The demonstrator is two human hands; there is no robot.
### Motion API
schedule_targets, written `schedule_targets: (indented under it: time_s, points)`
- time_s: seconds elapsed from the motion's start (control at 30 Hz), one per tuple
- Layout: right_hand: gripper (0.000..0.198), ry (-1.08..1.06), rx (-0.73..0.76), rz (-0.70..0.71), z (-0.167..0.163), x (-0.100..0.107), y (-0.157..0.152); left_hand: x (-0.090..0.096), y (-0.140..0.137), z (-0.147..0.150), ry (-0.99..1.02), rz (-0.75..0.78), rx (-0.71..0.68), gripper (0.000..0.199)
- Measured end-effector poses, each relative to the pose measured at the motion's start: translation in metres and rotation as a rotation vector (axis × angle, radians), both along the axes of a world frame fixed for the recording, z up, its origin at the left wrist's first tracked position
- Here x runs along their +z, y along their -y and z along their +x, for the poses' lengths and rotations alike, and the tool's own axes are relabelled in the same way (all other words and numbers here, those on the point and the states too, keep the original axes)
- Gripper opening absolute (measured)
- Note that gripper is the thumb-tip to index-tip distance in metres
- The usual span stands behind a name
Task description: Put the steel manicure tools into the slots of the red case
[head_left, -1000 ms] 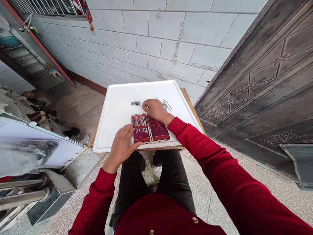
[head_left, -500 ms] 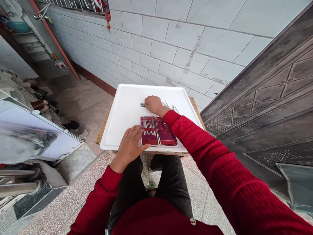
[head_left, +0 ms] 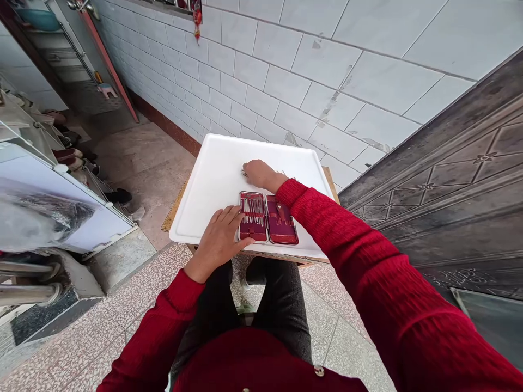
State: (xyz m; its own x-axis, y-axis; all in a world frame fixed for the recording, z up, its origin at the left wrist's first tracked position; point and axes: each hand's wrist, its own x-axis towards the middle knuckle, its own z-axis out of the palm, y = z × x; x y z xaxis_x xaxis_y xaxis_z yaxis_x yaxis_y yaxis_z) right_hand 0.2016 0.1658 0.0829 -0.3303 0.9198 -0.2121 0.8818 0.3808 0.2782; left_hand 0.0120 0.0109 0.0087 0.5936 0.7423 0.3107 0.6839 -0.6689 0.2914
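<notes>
An open manicure case with a dark red lining lies near the front edge of a white tray. Slim metal tools sit under a strap in its left half; the right half shows empty loops and a snap flap. My left hand is spread flat along the case's left edge, fingers touching it. Beyond the case, my right hand is curled with fingers together over a small metal nail clipper, mostly hidden beneath them. More thin metal tools lie behind my right wrist, largely covered.
The tray rests on a wooden table. A tiled wall stands behind it, and a dark patterned metal door is close on the right. To the left are a shoe rack with shoes and a white panel.
My right hand has closed over the small clipper, which showed more plainly before. My left hand stays beside the case. The whole view has shifted slightly.
</notes>
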Motion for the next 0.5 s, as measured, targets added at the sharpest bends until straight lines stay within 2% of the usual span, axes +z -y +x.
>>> schedule_targets:
  time_s: [0.27,0.5]
  points:
    - [0.033,-0.04,0.067,0.086,0.008,-0.003,0.016,0.0,0.001,0.001,-0.005,-0.005,0.002,0.062]
    - [0.03,-0.057,0.151,0.128,0.022,0.004,0.063,0.001,0.0,0.003,-0.019,-0.002,-0.002,0.064]
